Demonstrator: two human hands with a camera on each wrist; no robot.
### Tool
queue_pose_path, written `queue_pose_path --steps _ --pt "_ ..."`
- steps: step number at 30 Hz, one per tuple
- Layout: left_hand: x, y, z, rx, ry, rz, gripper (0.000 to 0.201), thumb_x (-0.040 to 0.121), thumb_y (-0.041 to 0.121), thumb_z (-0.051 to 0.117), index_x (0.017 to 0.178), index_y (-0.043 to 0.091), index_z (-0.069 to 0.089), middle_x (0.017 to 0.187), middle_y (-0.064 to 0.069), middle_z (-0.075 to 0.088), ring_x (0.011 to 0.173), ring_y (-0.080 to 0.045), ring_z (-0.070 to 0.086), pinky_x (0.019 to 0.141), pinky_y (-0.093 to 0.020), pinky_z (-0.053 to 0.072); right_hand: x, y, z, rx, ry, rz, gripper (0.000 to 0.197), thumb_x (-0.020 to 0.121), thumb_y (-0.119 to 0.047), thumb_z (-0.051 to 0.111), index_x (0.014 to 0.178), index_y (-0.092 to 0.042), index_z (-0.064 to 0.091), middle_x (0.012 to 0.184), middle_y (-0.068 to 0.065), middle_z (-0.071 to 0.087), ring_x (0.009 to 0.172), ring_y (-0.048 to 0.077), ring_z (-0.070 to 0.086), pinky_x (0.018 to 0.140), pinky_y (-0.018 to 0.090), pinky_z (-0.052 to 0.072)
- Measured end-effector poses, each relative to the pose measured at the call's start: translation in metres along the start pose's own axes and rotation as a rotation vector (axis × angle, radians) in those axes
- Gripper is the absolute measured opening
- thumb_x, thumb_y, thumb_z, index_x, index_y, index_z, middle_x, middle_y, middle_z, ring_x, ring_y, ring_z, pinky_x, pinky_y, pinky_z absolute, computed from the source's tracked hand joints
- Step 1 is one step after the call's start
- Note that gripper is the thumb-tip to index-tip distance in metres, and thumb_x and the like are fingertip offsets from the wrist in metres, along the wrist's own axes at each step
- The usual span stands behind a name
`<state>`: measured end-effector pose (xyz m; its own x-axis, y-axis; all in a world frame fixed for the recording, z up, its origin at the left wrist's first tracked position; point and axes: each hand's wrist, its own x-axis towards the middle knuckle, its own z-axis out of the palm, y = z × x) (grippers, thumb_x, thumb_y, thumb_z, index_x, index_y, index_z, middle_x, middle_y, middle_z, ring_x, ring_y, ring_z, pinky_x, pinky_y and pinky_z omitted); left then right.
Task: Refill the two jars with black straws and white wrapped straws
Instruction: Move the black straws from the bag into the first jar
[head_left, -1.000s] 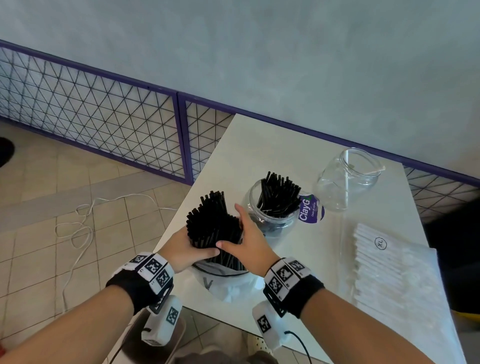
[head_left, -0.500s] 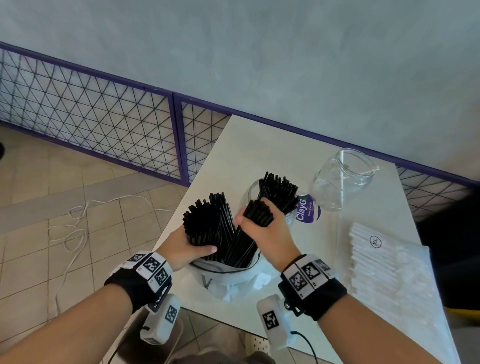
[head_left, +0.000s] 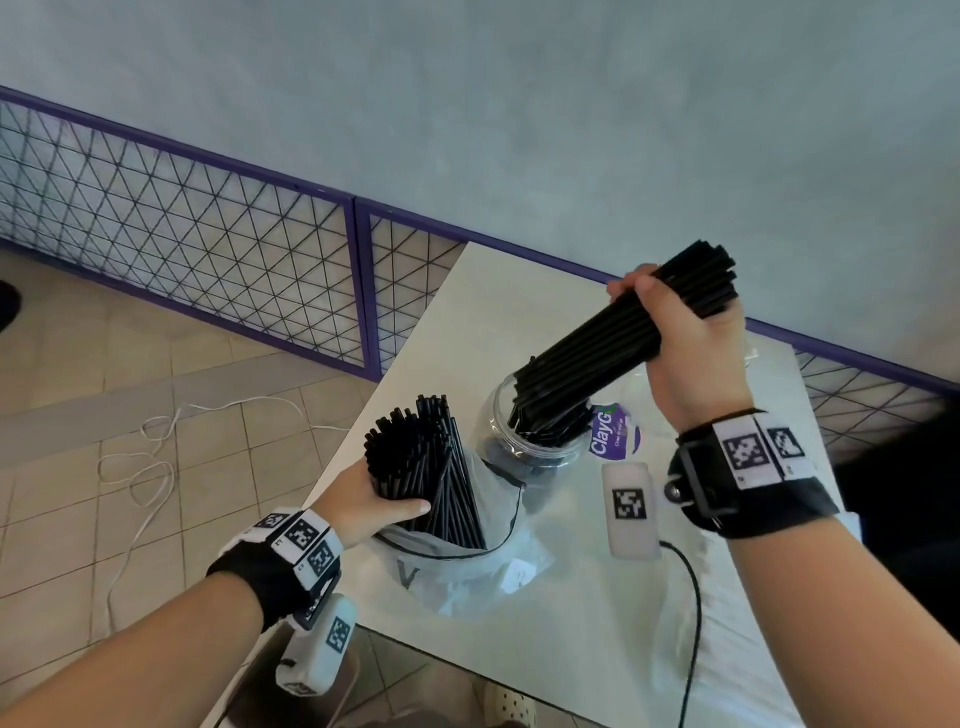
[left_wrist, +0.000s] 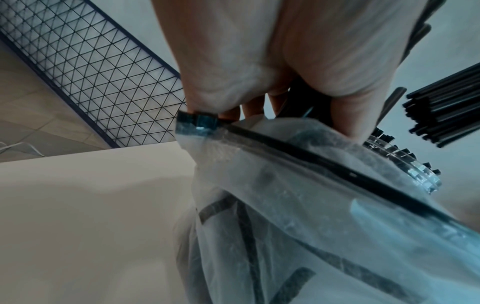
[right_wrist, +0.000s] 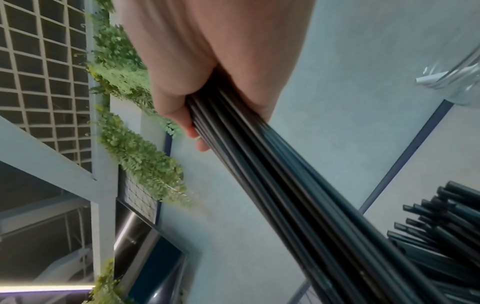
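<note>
A white table bears a clear plastic bag of black straws near its front edge, and just behind that a glass jar, apparently purple-labelled, holding more straws.

Bare forearms. Each wrist wears a black strap with white square-code tags and a white camera pod; a black cable trails off.

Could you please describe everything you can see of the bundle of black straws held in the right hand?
The bundle of black straws is a tight sheaf of thin, smooth, plastic-looking tubes. The right hand grips it near its upper end, fingers curled round it. It tilts down to the left, its lower ends inside the mouth of the glass jar, among straws already there.
</note>
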<state>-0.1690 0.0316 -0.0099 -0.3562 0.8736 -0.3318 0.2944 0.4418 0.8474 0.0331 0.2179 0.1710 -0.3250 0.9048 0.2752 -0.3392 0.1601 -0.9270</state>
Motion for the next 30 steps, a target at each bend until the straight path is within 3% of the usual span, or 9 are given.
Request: queue_pose_path --steps 3,7,10,14,19,21,25,27,30 --pt "0.0 -0.001 0.001 0.004 0.012 -0.011 0.059 0.068 0.033 0.082 0.117 0.032 0.05 0.108 0.012 0.059 0.107 -0.011 0.053 0.093 -0.024 0.036 0.015 0.019 0.001 -0.068 0.028 0.015 0.019 0.083 -0.004 0.065 0.097 0.005 0.057 0.076 0.004 0.071 0.083 0.024 0.065 0.079 0.037 0.052" --pt "-0.001 -0.001 0.002 -0.011 0.037 -0.028 0.057 0.07 0.028 0.082 0.118 0.03 0.052 0.108 0.012 0.06 0.105 -0.01 0.054 0.092 -0.024 0.037 0.013 0.045 0.007 -0.175 0.009 0.092 0.013 0.083 -0.001 0.067 0.091 -0.007 0.058 0.08 0.008 0.071 0.076 0.018 0.066 0.069 0.031 0.055" --pt "-0.001 -0.001 0.003 -0.026 0.036 -0.036 0.063 0.064 0.035 0.084 0.119 0.029 0.053 0.108 0.014 0.061 0.106 -0.01 0.056 0.095 -0.026 0.039 0.007 0.067 0.009 -0.236 -0.021 0.168 0.015 0.079 -0.006 0.073 0.088 -0.009 0.062 0.084 0.007 0.071 0.074 0.016 0.065 0.071 0.035 0.057" --pt "0.0 -0.004 0.002 -0.027 0.033 -0.049 0.056 0.06 0.038 0.084 0.106 0.042 0.052 0.108 0.017 0.061 0.108 -0.01 0.056 0.1 -0.03 0.041 -0.004 0.096 0.005 -0.457 -0.136 0.226 0.038 0.074 -0.012 0.08 0.103 -0.019 0.056 0.095 -0.002 0.068 0.084 0.008 0.064 0.08 0.027 0.05" --pt "-0.001 -0.003 0.0 -0.038 0.03 -0.053 0.074 0.044 0.06 0.075 0.112 0.038 0.056 0.111 0.014 0.064 0.109 -0.01 0.057 0.101 -0.033 0.042 -0.005 0.099 0.0 -0.532 -0.238 0.023 0.082 0.072 -0.017 0.083 0.133 -0.033 0.03 0.129 -0.003 0.048 0.113 0.006 0.053 0.096 0.015 0.042" --pt "-0.002 -0.002 0.0 -0.039 0.026 -0.049 0.083 0.045 0.059 0.076 0.12 0.03 0.057 0.113 0.012 0.064 0.109 -0.01 0.058 0.102 -0.033 0.042 -0.006 0.099 -0.003 -0.609 -0.242 -0.117 0.079 0.078 -0.018 0.077 0.139 -0.029 0.027 0.138 -0.001 0.041 0.12 0.009 0.048 0.1 0.016 0.038" --pt "-0.004 0.0 -0.001 -0.049 0.012 -0.049 0.068 0.062 0.04 0.083 0.123 0.028 0.055 0.114 0.01 0.064 0.113 -0.012 0.057 0.102 -0.031 0.04 -0.01 0.11 -0.014 -0.889 -0.399 -0.26 0.055 0.093 -0.039 0.053 0.141 -0.013 0.039 0.145 0.003 0.042 0.133 0.015 0.038 0.111 0.028 0.031" --pt "-0.005 0.002 -0.001 -0.041 0.01 -0.049 0.076 0.054 0.051 0.08 0.122 0.03 0.055 0.114 0.011 0.064 0.112 -0.011 0.057 0.102 -0.032 0.04 -0.012 0.117 -0.019 -1.117 -0.55 -0.246 0.065 0.093 -0.058 0.031 0.138 -0.013 0.047 0.147 0.002 0.044 0.141 0.019 0.028 0.117 0.04 0.023" --pt "-0.004 0.002 -0.002 -0.041 0.018 -0.049 0.085 0.045 0.061 0.073 0.123 0.029 0.055 0.114 0.011 0.064 0.111 -0.01 0.058 0.104 -0.035 0.041 -0.017 0.122 -0.024 -1.316 -0.666 -0.266 0.086 0.088 -0.073 0.01 0.147 -0.015 0.033 0.155 0.001 0.03 0.147 0.019 0.015 0.12 0.045 0.011"
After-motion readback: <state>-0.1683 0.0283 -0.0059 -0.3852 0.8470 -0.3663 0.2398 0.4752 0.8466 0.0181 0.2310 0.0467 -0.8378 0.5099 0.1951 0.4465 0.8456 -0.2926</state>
